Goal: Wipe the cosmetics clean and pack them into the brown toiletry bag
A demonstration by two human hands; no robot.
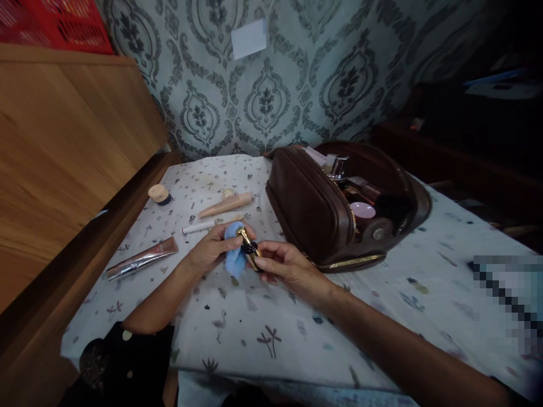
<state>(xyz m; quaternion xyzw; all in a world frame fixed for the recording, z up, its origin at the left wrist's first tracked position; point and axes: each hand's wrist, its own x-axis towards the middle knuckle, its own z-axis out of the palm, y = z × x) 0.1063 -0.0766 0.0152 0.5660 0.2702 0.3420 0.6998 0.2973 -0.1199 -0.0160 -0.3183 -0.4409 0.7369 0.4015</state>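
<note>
My left hand (214, 247) is closed on a light blue cloth (233, 257) and presses it against a small black and gold cosmetic tube (248, 249). My right hand (283, 266) pinches the lower end of that tube. Both hands hover just above the patterned white tablecloth (263, 328), in front of an open brown leather makeup bag (339, 209) with several cosmetics inside.
On the cloth to the left lie a silver-pink tube (142, 259), a white pencil (203, 226), a beige tube (227, 204) and a small round jar (159, 194). A wooden headboard (63, 164) runs along the left. Patterned wallpaper is behind. A blurred patch sits at right.
</note>
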